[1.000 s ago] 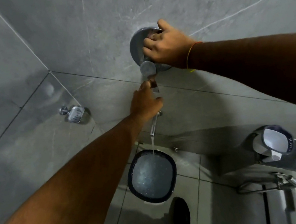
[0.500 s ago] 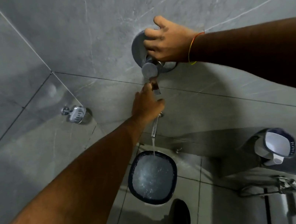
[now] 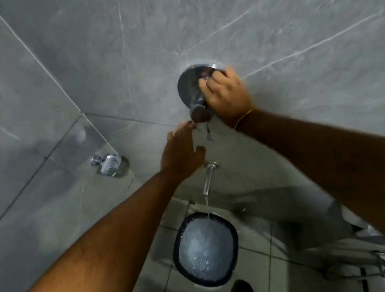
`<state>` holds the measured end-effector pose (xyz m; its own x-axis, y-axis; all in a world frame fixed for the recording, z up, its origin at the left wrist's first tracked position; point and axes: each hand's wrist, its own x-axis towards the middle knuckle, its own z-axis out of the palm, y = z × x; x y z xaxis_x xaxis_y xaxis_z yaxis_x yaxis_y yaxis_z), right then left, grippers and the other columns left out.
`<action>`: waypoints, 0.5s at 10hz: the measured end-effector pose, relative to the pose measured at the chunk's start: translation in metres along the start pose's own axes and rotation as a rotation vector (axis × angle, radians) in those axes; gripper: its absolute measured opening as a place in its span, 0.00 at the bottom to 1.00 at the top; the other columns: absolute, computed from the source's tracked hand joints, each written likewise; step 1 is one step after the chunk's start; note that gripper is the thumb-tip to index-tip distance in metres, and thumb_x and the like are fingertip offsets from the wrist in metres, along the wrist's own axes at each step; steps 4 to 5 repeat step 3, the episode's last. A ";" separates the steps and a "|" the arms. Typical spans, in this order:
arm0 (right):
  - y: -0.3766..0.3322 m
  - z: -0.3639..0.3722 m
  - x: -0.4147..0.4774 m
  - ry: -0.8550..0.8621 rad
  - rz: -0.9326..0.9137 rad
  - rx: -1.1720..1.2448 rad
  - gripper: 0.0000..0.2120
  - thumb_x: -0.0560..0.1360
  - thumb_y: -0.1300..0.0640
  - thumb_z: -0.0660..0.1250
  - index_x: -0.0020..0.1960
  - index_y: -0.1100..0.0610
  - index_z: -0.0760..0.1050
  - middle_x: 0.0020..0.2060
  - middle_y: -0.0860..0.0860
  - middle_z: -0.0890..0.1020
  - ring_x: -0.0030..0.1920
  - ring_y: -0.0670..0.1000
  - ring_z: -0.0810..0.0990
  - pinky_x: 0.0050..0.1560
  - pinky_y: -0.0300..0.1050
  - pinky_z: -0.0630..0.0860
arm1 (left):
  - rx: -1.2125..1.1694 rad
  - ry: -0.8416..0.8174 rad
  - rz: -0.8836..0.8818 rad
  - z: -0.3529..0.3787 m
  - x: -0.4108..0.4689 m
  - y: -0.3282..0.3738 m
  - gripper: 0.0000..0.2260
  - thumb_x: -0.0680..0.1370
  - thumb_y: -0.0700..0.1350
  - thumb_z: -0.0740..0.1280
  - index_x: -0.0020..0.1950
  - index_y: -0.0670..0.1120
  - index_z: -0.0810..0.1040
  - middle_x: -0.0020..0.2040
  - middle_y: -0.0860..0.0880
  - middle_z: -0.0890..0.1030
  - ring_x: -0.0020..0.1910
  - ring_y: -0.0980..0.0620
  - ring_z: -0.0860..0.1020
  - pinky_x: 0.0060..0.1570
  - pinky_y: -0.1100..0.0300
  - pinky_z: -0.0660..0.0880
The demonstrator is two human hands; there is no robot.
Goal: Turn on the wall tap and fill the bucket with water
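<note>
Your left hand had come off the small lever under the valve; half a second earlier its fingertips were pinched at that lever, and in this frame the hand hung just left of centre with fingers spread and nothing in them, only a fingertip reaching up near the valve's knob. Your right hand had also shifted: a second before it lay over the upper right of the round plate, and now it had rolled lower, its grip wrapped round the valve's stem, fingers curled against the chrome, at upper centre of the frame. How tightly it held, you could not have told from this blurred view. Below, the spout stood out of the wall and sent a thin stream straight down into the bucket, which sat on the floor tiles at lower centre, directly under the spout. The water in it was frothing and looked to be close under the rim, fuller than it appeared a second earlier, though the camera had moved too. To my eye that meant the tap was on and the fill was well along; the freed left hand suggested the lever work was finished, and the right hand's hold on the stem looked placed to adjust or shut the flow.
</note>
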<state>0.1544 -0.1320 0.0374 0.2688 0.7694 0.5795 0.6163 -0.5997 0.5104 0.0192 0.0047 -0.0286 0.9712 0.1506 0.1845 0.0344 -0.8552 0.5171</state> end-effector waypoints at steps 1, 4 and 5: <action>-0.019 -0.003 -0.002 -0.259 0.186 0.157 0.20 0.75 0.58 0.59 0.59 0.65 0.83 0.42 0.59 0.85 0.44 0.60 0.84 0.50 0.55 0.68 | 0.073 0.091 0.018 -0.027 -0.010 -0.011 0.28 0.77 0.46 0.67 0.76 0.40 0.69 0.78 0.38 0.71 0.80 0.40 0.66 0.80 0.39 0.57; -0.014 -0.065 -0.005 -0.441 0.397 0.374 0.24 0.80 0.57 0.62 0.75 0.60 0.69 0.68 0.60 0.78 0.69 0.61 0.77 0.70 0.54 0.67 | 0.160 0.392 0.163 -0.124 -0.050 -0.007 0.28 0.82 0.49 0.61 0.81 0.42 0.63 0.83 0.43 0.64 0.83 0.47 0.57 0.82 0.46 0.49; -0.014 -0.065 -0.005 -0.441 0.397 0.374 0.24 0.80 0.57 0.62 0.75 0.60 0.69 0.68 0.60 0.78 0.69 0.61 0.77 0.70 0.54 0.67 | 0.160 0.392 0.163 -0.124 -0.050 -0.007 0.28 0.82 0.49 0.61 0.81 0.42 0.63 0.83 0.43 0.64 0.83 0.47 0.57 0.82 0.46 0.49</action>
